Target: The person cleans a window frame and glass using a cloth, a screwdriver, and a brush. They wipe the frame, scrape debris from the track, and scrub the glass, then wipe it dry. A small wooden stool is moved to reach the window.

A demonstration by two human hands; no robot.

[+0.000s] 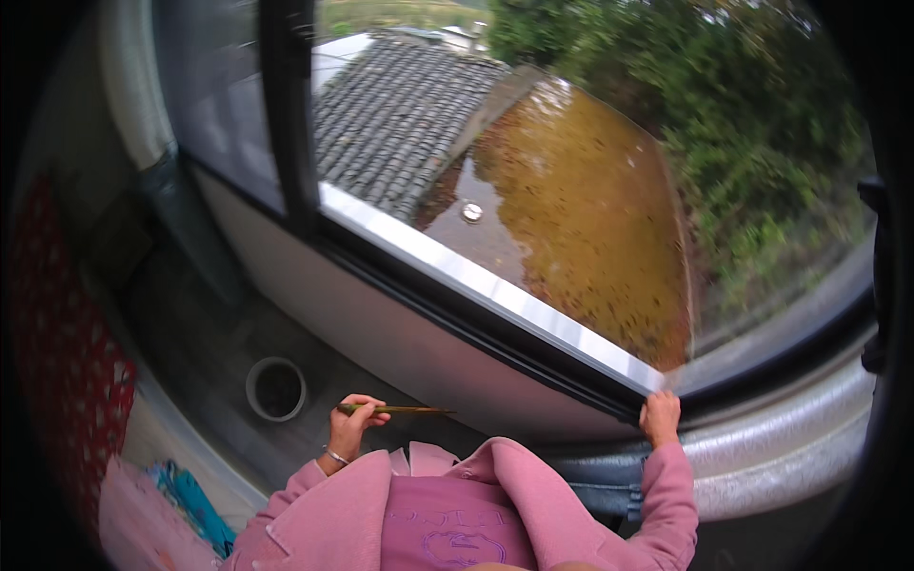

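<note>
My left hand [354,423] is closed around a thin brown stick-like handle [409,410] that points to the right, held low in front of the wall under the window. A bracelet sits on that wrist. My right hand [661,415] grips the lower edge of the window sill [495,290], fingers curled over the dark frame rail. Both arms wear pink sleeves.
An open window with a dark frame [286,114] looks out over a grey tiled roof [400,114], a flat roof with brown water [581,209] and green trees [752,133]. A round grey pot [276,388] stands on the floor at left. Red patterned cloth [67,371] lies far left.
</note>
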